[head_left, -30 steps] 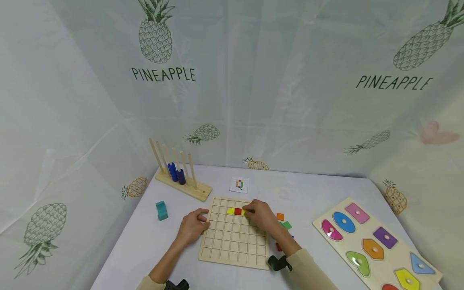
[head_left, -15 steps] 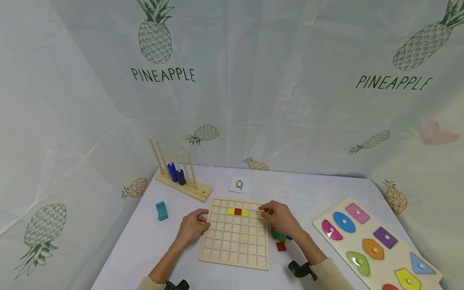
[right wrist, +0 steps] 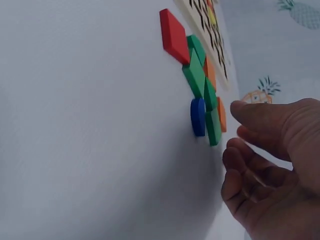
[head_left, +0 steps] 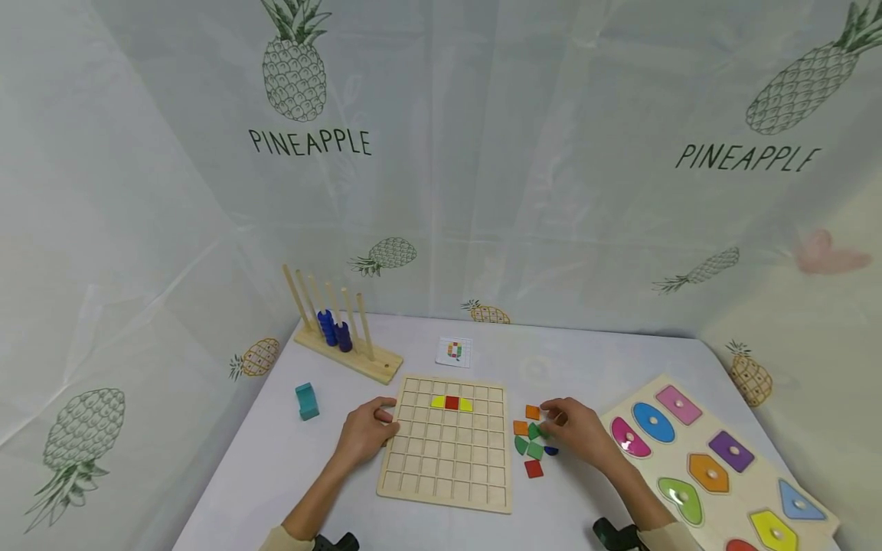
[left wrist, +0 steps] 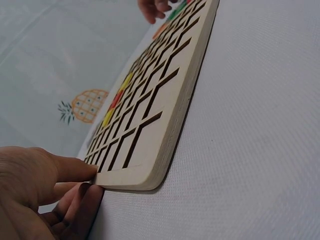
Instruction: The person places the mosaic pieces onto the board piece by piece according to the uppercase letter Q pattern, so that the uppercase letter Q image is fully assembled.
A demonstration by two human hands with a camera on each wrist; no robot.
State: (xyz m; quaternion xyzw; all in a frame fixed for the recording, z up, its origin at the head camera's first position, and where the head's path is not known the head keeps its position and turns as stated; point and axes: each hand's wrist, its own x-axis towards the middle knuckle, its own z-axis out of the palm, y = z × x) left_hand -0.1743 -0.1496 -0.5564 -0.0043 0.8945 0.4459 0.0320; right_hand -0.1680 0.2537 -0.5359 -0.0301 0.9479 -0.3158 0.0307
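with our left hand pinching the board, our empty, loosely parted right hand could scatter the crowded tiles by brushing neighbours

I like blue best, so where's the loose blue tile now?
In the head view, the blue tile lies right of the grid board, beside the green square and near the right hand.

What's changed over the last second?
The right hand let go of the rightmost yellow piece on the board and moved right, to beside the loose pieces. Unchanged: the left hand at the board's left edge, and the yellow-red-yellow row.
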